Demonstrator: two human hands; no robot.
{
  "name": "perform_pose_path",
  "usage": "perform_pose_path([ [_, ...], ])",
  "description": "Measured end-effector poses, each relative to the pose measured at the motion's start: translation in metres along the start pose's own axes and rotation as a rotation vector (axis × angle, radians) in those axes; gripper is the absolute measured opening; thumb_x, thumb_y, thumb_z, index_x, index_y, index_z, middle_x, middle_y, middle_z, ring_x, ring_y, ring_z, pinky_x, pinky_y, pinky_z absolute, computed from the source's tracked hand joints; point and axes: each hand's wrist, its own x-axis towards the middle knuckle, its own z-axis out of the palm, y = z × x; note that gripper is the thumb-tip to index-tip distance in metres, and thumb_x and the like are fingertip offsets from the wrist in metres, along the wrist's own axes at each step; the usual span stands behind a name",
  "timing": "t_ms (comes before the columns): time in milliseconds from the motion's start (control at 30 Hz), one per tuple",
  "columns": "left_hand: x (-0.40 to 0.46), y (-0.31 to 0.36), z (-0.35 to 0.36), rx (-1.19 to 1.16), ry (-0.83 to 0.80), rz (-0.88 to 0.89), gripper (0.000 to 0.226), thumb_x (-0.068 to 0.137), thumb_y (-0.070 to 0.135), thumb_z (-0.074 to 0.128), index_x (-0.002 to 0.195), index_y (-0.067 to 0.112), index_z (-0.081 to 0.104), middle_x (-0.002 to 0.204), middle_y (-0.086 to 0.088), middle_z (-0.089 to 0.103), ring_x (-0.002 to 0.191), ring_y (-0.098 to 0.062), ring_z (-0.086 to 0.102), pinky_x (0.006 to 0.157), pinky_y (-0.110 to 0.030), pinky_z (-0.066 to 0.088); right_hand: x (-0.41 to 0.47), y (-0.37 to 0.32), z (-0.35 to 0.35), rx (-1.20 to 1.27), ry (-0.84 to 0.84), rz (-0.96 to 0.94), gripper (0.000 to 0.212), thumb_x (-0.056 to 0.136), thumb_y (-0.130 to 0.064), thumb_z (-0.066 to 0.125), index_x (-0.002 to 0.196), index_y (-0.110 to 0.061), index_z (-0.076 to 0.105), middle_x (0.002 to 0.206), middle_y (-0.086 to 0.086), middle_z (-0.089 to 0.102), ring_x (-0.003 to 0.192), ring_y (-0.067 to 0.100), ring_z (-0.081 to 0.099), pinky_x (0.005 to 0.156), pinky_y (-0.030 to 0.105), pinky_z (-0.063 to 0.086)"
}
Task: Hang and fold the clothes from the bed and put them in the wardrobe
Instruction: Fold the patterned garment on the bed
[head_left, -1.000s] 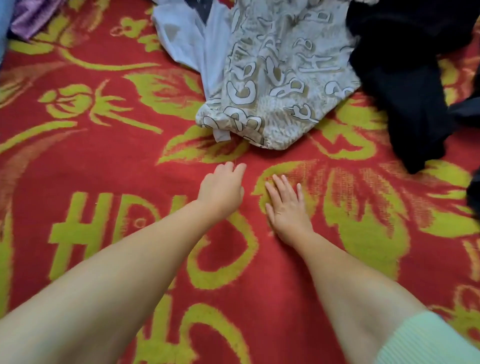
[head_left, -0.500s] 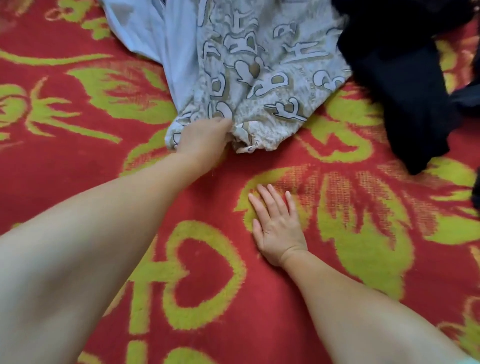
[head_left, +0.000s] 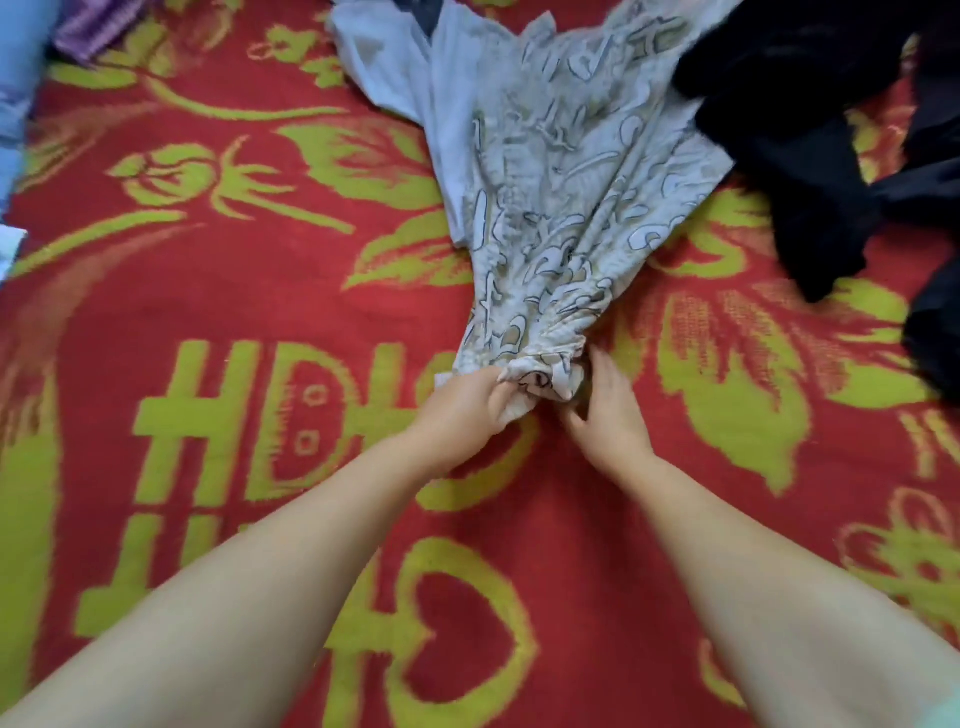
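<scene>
While the left hand (head_left: 470, 397) bunches the printed garment's (head_left: 566, 208) hem at frame centre, fingers curled tight, right hand (head_left: 605, 410) just beside it, fingers straight, touching cloth, red bed blanket (head_left: 208, 312) beneath, black clothes (head_left: 810, 156) upper right.

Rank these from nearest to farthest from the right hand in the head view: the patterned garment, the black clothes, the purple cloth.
From the right hand:
1. Patterned garment: its bunched end touches the fingers, just ahead.
2. Black clothes: upper right, apart from the hand.
3. Purple cloth: far upper-left corner.
</scene>
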Motion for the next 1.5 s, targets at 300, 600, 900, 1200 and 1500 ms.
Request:
perform_pose_path([
  [300,-0.147,0.075,-0.125,-0.296,-0.033,0.16,0.034,0.099,0.042,0.042,0.092,0.016,0.063,0.067,0.007,0.041,0.058,-0.01,0.035,0.055,-0.023,0.03,-0.078,-0.138,-0.16,0.131,0.138,-0.266,0.049,0.084,-0.013,0.069,0.131,-0.011,0.053,0.147,0.012,0.037,0.137,0.027,0.033,0.111,0.028,0.023],
  [600,-0.258,0.141,-0.28,-0.186,0.193,0.454,0.052,0.082,0.06,0.053,0.055,0.017,0.041,0.052,0.009,0.031,0.045,-0.006,0.024,0.044,-0.02,0.019,-0.162,-0.291,-0.295,0.252,-0.123,-0.438,0.016,0.091,-0.003,0.05,0.099,-0.005,0.064,0.095,0.011,0.068,0.085,0.026,0.06,0.077,0.044,0.049],
  [900,-0.33,0.214,-0.324,-0.329,0.658,0.641,0.041,0.078,0.066,0.052,0.106,0.035,0.055,0.091,0.009,0.06,0.08,-0.005,0.058,0.073,-0.019,0.049,-0.223,-0.394,-0.42,0.306,0.291,-0.516,0.031,0.091,-0.018,0.049,0.077,0.008,0.057,0.066,0.01,0.056,0.061,0.016,0.046,0.059,0.03,0.038],
  [1200,-0.339,0.279,-0.358,-0.008,0.678,0.571,0.016,0.088,0.009,0.058,0.077,0.016,0.067,0.066,0.006,0.058,0.062,-0.013,0.052,0.052,-0.021,0.04,-0.277,-0.387,-0.49,-0.182,0.423,-0.579,0.016,0.088,-0.015,0.061,0.072,-0.016,0.066,0.07,-0.005,0.062,0.068,0.012,0.057,0.057,0.012,0.037],
  [1500,-0.385,0.355,-0.404,-0.271,0.662,0.787,0.01,0.087,0.004,0.063,0.093,0.0,0.071,0.071,-0.002,0.064,0.05,0.003,0.057,0.05,-0.005,0.042,-0.295,-0.363,-0.538,-0.074,0.196,-0.466,0.066,0.082,-0.037,0.071,0.141,-0.031,0.041,0.117,-0.003,0.062,0.103,0.015,0.062,0.085,0.022,0.05],
])
